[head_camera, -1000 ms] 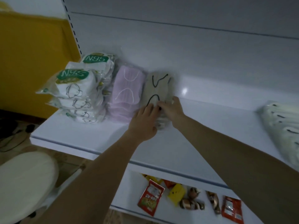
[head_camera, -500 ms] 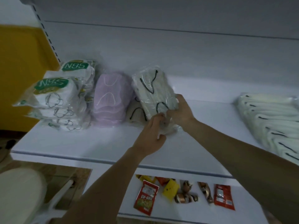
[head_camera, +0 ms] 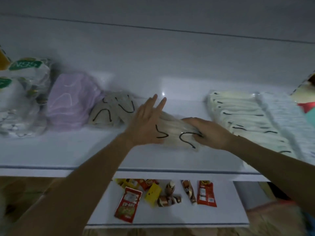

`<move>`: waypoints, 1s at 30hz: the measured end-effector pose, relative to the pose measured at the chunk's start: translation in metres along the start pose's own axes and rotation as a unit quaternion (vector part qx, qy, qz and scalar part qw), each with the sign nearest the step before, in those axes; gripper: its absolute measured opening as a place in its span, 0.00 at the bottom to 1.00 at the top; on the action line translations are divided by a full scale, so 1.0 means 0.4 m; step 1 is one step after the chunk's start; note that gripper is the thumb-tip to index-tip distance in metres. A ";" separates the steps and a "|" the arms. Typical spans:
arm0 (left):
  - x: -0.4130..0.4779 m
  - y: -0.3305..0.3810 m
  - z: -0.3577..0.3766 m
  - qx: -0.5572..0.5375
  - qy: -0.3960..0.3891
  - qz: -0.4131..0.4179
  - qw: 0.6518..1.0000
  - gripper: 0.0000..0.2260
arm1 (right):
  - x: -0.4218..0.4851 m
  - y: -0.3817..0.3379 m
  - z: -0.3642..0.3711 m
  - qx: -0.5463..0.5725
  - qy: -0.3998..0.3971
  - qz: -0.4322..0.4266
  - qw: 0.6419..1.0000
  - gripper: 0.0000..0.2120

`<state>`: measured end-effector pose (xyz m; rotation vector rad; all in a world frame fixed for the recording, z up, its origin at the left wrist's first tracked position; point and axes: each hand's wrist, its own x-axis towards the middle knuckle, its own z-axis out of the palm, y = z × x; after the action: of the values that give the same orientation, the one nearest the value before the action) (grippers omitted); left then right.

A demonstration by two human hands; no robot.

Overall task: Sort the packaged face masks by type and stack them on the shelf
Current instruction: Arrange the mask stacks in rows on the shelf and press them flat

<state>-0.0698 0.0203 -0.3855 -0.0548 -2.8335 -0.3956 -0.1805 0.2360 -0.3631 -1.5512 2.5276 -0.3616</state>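
**Sorting step, transfer under way.** A pack of beige masks (head_camera: 175, 133) with black ear loops lies crosswise at mid-shelf; whether it rests on the shelf (head_camera: 51, 150) or hangs just clear of it cannot be told. The right hand (head_camera: 211, 132) grips the pack's 3 o'clock end, fingers curled over it. The left hand (head_camera: 144, 123) presses the 9 o'clock end with fingers straight and spread, grasping nothing.

At 9 o'clock of the pack stand a beige pile (head_camera: 112, 113), a lilac stack (head_camera: 73, 101) and the N95 packs (head_camera: 25, 92). At 3 o'clock lies a cream stack (head_camera: 238, 114) with similar black loops, probably the destination. The next move calls for a carry toward 3 o'clock, then squaring the pack on its own kind. Snack packets (head_camera: 129, 203) lie on the lower shelf (head_camera: 228, 210) at 6 o'clock.
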 end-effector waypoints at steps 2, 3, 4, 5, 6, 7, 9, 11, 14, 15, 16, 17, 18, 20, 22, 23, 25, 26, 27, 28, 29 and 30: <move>0.047 -0.018 -0.035 0.043 -0.095 -0.013 0.994 0.57 | 0.000 0.017 -0.006 0.005 -0.011 -0.031 0.999 0.29; 0.067 -0.026 -0.046 0.050 -0.141 -0.028 0.988 0.57 | 0.000 0.026 -0.007 0.009 -0.018 -0.045 0.999 0.29; 0.084 -0.032 -0.053 0.046 -0.182 -0.043 0.981 0.56 | 0.002 0.033 -0.008 0.013 -0.021 -0.059 0.998 0.30; 0.097 -0.035 -0.056 0.039 -0.216 -0.054 0.974 0.55 | 0.003 0.039 -0.010 0.016 -0.024 -0.065 0.997 0.31; 0.108 -0.038 -0.052 0.032 -0.236 -0.061 0.969 0.52 | 0.003 0.045 -0.012 0.023 -0.026 -0.063 0.997 0.33; 0.115 -0.042 -0.044 0.029 -0.240 -0.062 0.968 0.47 | 0.003 0.053 -0.014 0.038 -0.025 -0.053 0.998 0.36; 0.120 -0.048 -0.022 0.032 -0.212 -0.049 0.976 0.35 | -0.007 0.076 -0.015 0.091 0.012 -0.017 0.996 0.42; 0.112 -0.057 0.000 0.010 -0.162 -0.049 0.986 0.27 | -0.027 0.099 -0.004 0.135 0.055 0.051 0.988 0.48; 0.089 -0.071 0.020 -0.109 -0.064 -0.070 0.989 0.31 | -0.050 0.133 0.037 0.225 0.073 0.137 0.962 0.49; 0.078 -0.070 0.023 -0.170 -0.016 -0.098 0.980 0.34 | -0.056 0.139 0.051 0.260 0.083 0.153 0.950 0.46; 0.066 -0.074 0.029 -0.229 0.029 -0.139 0.963 0.37 | -0.058 0.142 0.060 0.293 0.105 0.157 0.937 0.43; 0.055 -0.070 0.034 -0.285 0.063 -0.177 0.940 0.39 | -0.056 0.147 0.071 0.321 0.135 0.161 0.923 0.40; 0.043 -0.066 0.045 -0.325 0.078 -0.210 0.919 0.38 | -0.053 0.152 0.085 0.341 0.163 0.169 0.910 0.38; 0.029 -0.049 0.074 -0.344 0.058 -0.228 0.909 0.32 | -0.036 0.157 0.118 0.388 0.194 0.184 0.882 0.37; 0.030 -0.030 0.104 -0.342 0.051 -0.211 0.914 0.30 | -0.009 0.165 0.143 0.438 0.191 0.196 0.857 0.42; 0.035 -0.026 0.115 -0.356 0.056 -0.207 0.910 0.32 | 0.002 0.171 0.144 0.455 0.180 0.200 0.849 0.44; 0.049 -0.025 0.124 -0.377 0.053 -0.217 0.899 0.33 | 0.022 0.194 0.137 0.461 0.158 0.173 0.856 0.39; 0.056 -0.030 0.125 -0.369 0.052 -0.221 0.901 0.32 | 0.034 0.202 0.132 0.445 0.149 0.161 0.868 0.33; 0.063 -0.034 0.128 -0.357 0.049 -0.220 0.906 0.31 | 0.043 0.213 0.135 0.426 0.149 0.169 0.876 0.30; 0.068 -0.039 0.132 -0.342 0.052 -0.221 0.912 0.31 | 0.051 0.235 0.148 0.419 0.161 0.189 0.874 0.32; 0.073 -0.041 0.135 -0.325 0.060 -0.223 0.917 0.32 | 0.054 0.244 0.155 0.425 0.172 0.207 0.864 0.34; 0.080 -0.038 0.134 -0.315 0.074 -0.228 0.918 0.33 | 0.056 0.247 0.153 0.427 0.191 0.205 0.859 0.35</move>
<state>-0.1162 0.0202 -0.4300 0.4907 -2.4271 -1.3346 -0.2595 0.2515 -0.4500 -0.6194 2.2808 -1.5713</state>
